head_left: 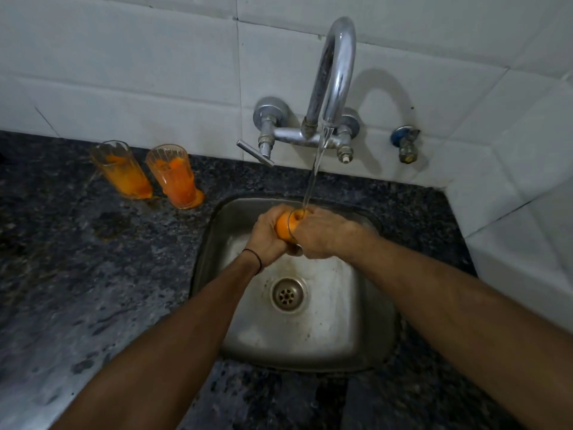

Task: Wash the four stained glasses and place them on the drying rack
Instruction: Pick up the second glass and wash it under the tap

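Forearms converge; left hand and right hand clasp one glass under the stream. Rinsing step, I judge; next, scrub inside.

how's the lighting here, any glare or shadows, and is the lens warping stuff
Head view: dim, corners dark; the wide-angle lens bows the lines of the wall tiles and makes the left counter glass and right counter glass lean; glare streaks the faucet, its shadow falling on the tiles to its right; the held glass, gripped by the left hand and right hand, is mostly hidden.
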